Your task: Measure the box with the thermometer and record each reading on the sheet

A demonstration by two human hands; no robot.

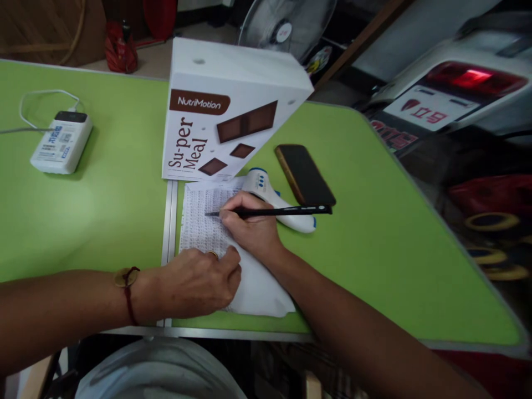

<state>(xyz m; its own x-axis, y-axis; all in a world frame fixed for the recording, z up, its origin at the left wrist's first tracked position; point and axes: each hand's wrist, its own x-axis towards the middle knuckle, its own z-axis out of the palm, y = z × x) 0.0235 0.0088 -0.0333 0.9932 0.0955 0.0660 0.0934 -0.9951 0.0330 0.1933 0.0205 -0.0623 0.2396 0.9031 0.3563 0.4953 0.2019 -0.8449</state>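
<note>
My right hand (255, 227) is closed round a black pen (286, 211), its tip at the written lines on a sheet of paper (261, 288). Rows of small handwriting cover the sheet's upper left, while its lower right part is blank. Resting on the lower left of the paper, my left hand (203, 281) has its fingers curled in, with a ring on one finger and a red cord bracelet at the wrist. Just beyond my right hand lies a white and blue infrared thermometer (264, 185), partly covered by that hand. A phone (305, 174) with a dark screen lies to its right.
A white NutriMotion box (233, 83) stands on the green table (394, 266) behind the paper. At the left is a white power bank (62, 141) with a cable. Beyond the table are a fan (286, 27) and a scooter's rear with a red light (474, 77).
</note>
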